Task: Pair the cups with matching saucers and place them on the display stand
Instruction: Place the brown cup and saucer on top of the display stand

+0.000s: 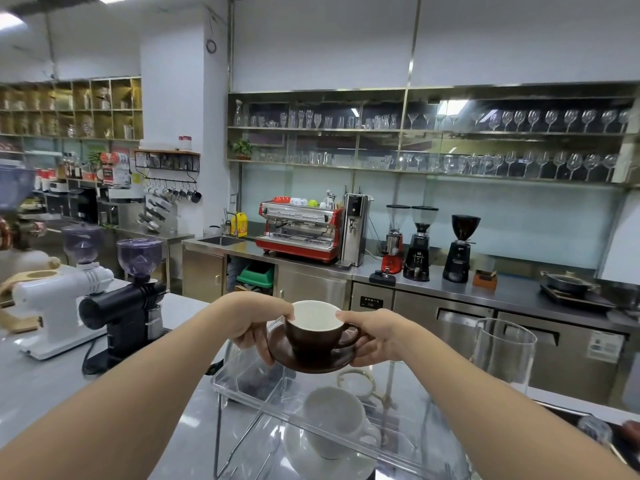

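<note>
Brown cup (pixel 317 332) and saucer (pixel 311 355), held by both hands' grip, left hand (pixel 256 327) and right hand (pixel 377 336), hover above the stand (pixel 242 382) at lower centre; a white pair (pixel 332 431) seems already shelved.

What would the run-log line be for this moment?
hands: left and right hold brown saucer | brown cup on saucer | above clear stand

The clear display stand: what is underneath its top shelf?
Under the clear display stand's top shelf sits a white cup on a white saucer, seen through the plastic. The saucer's near edge is out of frame.
</note>
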Demonstrator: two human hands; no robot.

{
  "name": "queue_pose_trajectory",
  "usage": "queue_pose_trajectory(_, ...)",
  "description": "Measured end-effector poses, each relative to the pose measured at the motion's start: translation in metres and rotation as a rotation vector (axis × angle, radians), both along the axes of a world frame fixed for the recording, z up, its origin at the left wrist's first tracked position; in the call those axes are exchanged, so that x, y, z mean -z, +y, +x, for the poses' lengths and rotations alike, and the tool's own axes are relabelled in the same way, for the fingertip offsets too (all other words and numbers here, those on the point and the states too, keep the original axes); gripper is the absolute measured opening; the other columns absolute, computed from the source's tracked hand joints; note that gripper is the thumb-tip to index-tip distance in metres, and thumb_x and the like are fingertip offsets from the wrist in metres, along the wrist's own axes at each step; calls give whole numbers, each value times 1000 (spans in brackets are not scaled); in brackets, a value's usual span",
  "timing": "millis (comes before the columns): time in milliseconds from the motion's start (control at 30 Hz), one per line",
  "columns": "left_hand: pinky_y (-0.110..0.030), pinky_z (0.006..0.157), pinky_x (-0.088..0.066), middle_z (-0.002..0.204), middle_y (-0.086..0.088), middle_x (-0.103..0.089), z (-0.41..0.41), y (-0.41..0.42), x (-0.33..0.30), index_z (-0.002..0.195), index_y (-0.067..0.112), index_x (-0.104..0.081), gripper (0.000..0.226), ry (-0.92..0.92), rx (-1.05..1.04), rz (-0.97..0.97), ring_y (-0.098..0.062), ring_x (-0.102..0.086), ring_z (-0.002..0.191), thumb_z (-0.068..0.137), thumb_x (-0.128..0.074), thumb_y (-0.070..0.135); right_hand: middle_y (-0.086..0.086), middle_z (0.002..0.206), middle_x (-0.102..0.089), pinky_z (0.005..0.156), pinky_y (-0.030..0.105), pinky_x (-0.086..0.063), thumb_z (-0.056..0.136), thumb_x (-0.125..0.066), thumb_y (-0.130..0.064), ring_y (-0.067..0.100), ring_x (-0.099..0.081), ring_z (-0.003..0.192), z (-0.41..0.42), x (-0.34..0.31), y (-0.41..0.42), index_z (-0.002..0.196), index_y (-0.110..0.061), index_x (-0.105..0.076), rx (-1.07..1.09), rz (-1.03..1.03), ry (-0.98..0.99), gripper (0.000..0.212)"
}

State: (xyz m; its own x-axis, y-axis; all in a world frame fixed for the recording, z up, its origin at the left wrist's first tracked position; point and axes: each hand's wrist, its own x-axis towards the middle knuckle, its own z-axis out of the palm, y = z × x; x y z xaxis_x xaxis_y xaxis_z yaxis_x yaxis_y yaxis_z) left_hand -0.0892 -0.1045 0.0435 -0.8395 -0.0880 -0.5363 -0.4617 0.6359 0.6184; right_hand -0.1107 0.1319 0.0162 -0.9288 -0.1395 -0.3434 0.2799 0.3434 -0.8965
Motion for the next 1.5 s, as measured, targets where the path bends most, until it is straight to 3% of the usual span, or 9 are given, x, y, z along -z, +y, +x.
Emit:
queue_pose_trajectory(133,-15,41,-24,113,-28,-73,-4,-2,0,114,-3,-49,45,-1,6,9,-7,-36,28,98,-46,39,24,95,-75,63,40,-64,84,-79,-37,33,-77,83,0,-2,-1,108,1,-64,-9,-3,9,48)
queue_pose_trajectory(433,-15,36,-28,100,-29,-77,-13,-10,3,99,1,-48,39,2,7,-17,-8,-34,33,94,-48,40,24,97,-74,60,39,-64,85,-78,-39,32,-77,80,0,-3,-6,108,1,-64,-12,14,29,48)
queue_pose_trajectory(967,-14,32,-32,77,-24,-77,-13,-10,5,100,-2,-49,45,36,-16,-84,-9,-40,33,96,-51,42,25,99,-76,66,42,-65,85,-76,-42,34,-78,84,-3,3,-8,111,0,-64,-11,20,53,51)
queue_pose_trajectory(1067,-16,31,-40,73,-20,-72,-12,-7,4,95,-1,-56,42,66,23,-115,-14,-51,31,97,-55,41,25,98,-76,61,40,-65,86,-74,-43,34,-79,81,-3,2,-9,111,-1,-63,-11,48,67,51)
queue_pose_trajectory(1200,-12,33,-33,66,-23,-75,-9,-6,1,117,-6,-51,52,80,-17,-147,-11,-44,29,95,-55,40,24,96,-76,56,39,-63,87,-73,-44,33,-79,76,0,1,-10,111,-2,-62,-9,75,68,50)
queue_pose_trajectory(1367,-12,35,-32,62,-23,-74,-6,-2,1,125,-8,-49,55,109,-27,-164,-12,-45,31,96,-53,38,25,95,-75,55,37,-63,89,-71,-43,31,-79,69,4,1,-11,112,-2,-60,-4,73,85,49)
queue_pose_trajectory(1500,-12,36,-32,62,-21,-75,-2,-3,1,110,-5,-53,47,129,-35,-165,-12,-46,35,96,-54,39,24,94,-75,61,41,-65,90,-70,-43,33,-78,74,7,-1,-12,102,-5,-60,-7,79,75,41)
